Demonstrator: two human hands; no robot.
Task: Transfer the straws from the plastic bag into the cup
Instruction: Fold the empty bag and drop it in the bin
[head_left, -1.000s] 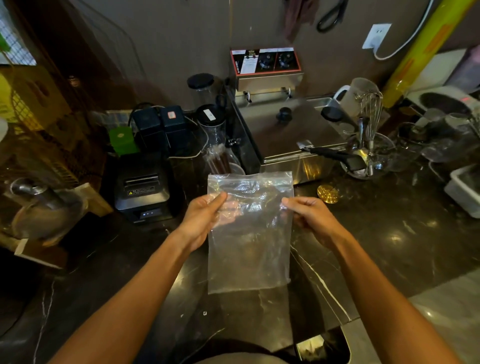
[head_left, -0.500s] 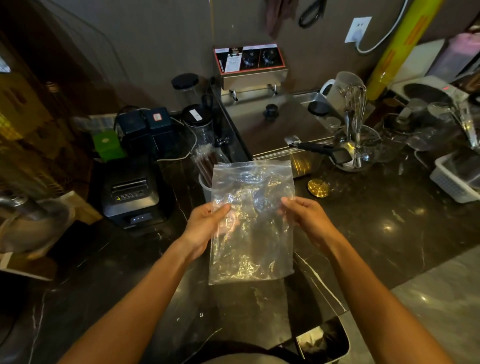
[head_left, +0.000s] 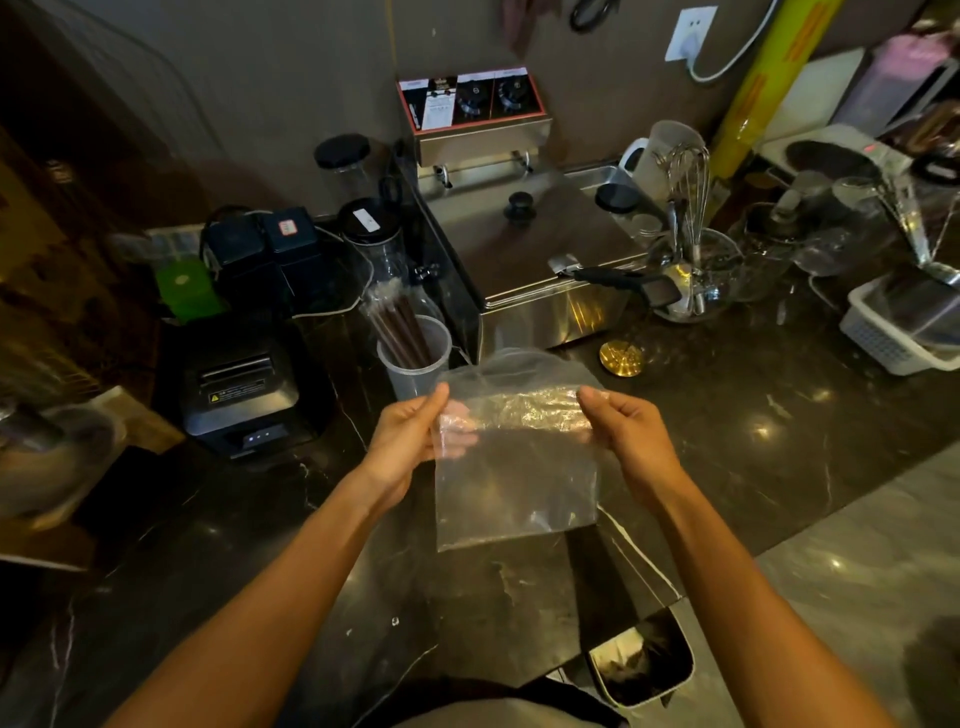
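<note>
Folded since the earlier frame: plastic bag (head_left: 514, 462), its upper part now bent back away from the viewer, uncovering the cup behind it. Left hand (head_left: 402, 441) pinches the bag's left edge, thumb in front, fingers behind the film. Right hand (head_left: 631, 434) pinches the right edge likewise. Bag held above the dark marble counter (head_left: 779, 415) (no contents visible). Cup (head_left: 415, 358), clear plastic, upright just beyond the left hand, beside the steel fryer (head_left: 530, 249). Straws (head_left: 400, 327), dark, wrapped, standing in the cup.

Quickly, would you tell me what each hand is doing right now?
Left hand: pinching the plastic bag at its left edge.
Right hand: pinching the bag's right edge.
</note>
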